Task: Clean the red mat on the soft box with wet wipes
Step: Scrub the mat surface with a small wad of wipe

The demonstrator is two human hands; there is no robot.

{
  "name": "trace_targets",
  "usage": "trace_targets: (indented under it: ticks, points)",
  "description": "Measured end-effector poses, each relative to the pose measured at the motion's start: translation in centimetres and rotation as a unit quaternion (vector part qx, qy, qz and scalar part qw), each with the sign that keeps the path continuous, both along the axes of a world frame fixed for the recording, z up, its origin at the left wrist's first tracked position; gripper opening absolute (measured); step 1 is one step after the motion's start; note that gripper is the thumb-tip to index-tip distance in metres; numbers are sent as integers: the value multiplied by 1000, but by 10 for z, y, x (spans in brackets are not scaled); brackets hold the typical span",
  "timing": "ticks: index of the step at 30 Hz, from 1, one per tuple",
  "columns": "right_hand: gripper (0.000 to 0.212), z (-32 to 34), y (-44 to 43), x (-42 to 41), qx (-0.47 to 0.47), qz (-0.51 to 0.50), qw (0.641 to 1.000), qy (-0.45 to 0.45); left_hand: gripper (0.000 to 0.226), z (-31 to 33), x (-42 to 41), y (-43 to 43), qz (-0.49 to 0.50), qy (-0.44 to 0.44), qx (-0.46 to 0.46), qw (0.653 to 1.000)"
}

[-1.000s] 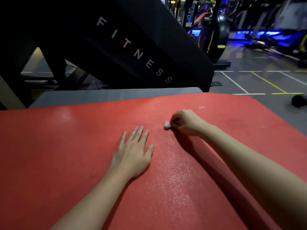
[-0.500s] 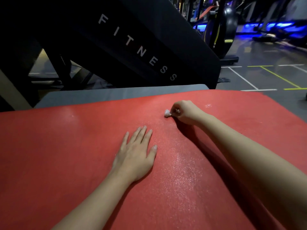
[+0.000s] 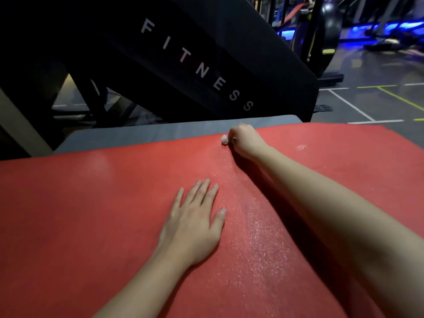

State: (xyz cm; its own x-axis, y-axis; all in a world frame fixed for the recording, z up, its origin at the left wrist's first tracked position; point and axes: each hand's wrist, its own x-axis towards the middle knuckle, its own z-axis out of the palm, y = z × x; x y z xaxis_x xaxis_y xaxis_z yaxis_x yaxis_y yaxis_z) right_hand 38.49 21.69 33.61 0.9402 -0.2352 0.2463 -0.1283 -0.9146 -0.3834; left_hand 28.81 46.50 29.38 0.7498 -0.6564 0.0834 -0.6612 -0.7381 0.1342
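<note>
Since a second ago, the right hand (image 3: pixel 244 140) has slid with the wipe (image 3: pixel 224 139) away from the person, from the middle of the red mat (image 3: pixel 80 214) up to its far edge, while the left hand (image 3: pixel 195 223) has stayed put. From the head view, the right arm reaches out nearly straight across the mat. Its fist rests on the surface with the fingers curled round the small white wad, which pokes out on the fist's left side and touches the mat just short of the grey soft box (image 3: pixel 160 131) underneath. The left hand lies flat, palm down, fingers straight and slightly spread, pressing the mat near its middle and holding nothing. A glistening wet streak (image 3: pixel 259 230) runs along the mat between the two arms, toward the wipe. Most of the wipe is hidden inside the fist, and the right fingertips cannot be seen. Both forearms are cut off by the bottom edge, and the mat runs out of the picture at left and below. Beyond the box, a dark slanted machine (image 3: pixel 206 53) marked FITNESS stands in deep shadow; its frame is hard to make out.
</note>
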Motion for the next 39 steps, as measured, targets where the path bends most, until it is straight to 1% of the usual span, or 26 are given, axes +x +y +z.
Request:
trace_targets:
  ticks: [4, 7, 8, 10, 12, 14, 16, 17, 19, 22, 24, 27, 29, 30, 32, 35, 37, 39]
  points:
    - [15, 0, -15, -18, -19, 25, 998, 47, 81, -2, -1, -1, 2, -5, 4, 1000]
    - [13, -6, -18, -7, -33, 33, 999, 19, 81, -1, -3, -1, 3, -1, 7, 1000]
    - [15, -9, -18, 2, -27, 26, 999, 1, 81, 0, -3, -1, 2, -1, 8, 1000]
    - [28, -13, -19, 21, -25, 6, 999, -22, 81, 0, -2, 0, 1, 0, 6, 1000]
    - [33, -13, -25, 38, -40, -20, 999, -18, 80, 0, -1, -1, 1, 3, -1, 1000]
    - [31, -10, -35, 47, -29, -41, 999, -2, 80, 1, -1, -1, 0, 6, -4, 1000]
    - [27, -7, -44, 48, -24, -20, 999, 14, 80, 1, -1, 0, 4, 6, -2, 1000]
    - [21, -5, -49, 45, -29, -5, 999, 19, 80, 2, -1, 0, 4, 6, 0, 1000]
    - [10, -3, -60, 33, -39, 16, 999, 23, 80, 2, 0, 0, 2, 7, -4, 1000]
    - [10, -2, -71, -1, -18, 57, 997, 42, 81, 1, -1, -1, 3, 4, -2, 1000]
    - [9, -2, -70, -14, -23, 74, 996, 39, 81, -1, -1, -1, 8, 4, -7, 1000]
    - [9, -7, -63, -7, 8, 25, 1000, -1, 81, -2, 0, -1, 7, 9, -3, 1000]
    - [11, -11, -56, -2, 25, -14, 1000, -9, 82, -2, 1, 0, 7, 11, -8, 1000]
    - [12, -12, -52, -5, 23, -17, 1000, -7, 82, -2, 1, 0, 8, 12, -10, 1000]
    - [12, -9, -46, -25, 11, 11, 1000, 9, 83, -3, 1, -1, 7, 11, -10, 1000]
    - [12, -2, -37, -83, -12, 80, 996, 33, 85, -3, 0, -1, 11, 11, -14, 1000]
    - [12, 2, -29, -125, -3, 117, 992, 46, 87, -2, -1, -1, 9, 10, -14, 1000]
    - [12, 5, -22, -148, 2, 133, 988, 72, 88, -2, -1, -1, 9, 9, -15, 1000]
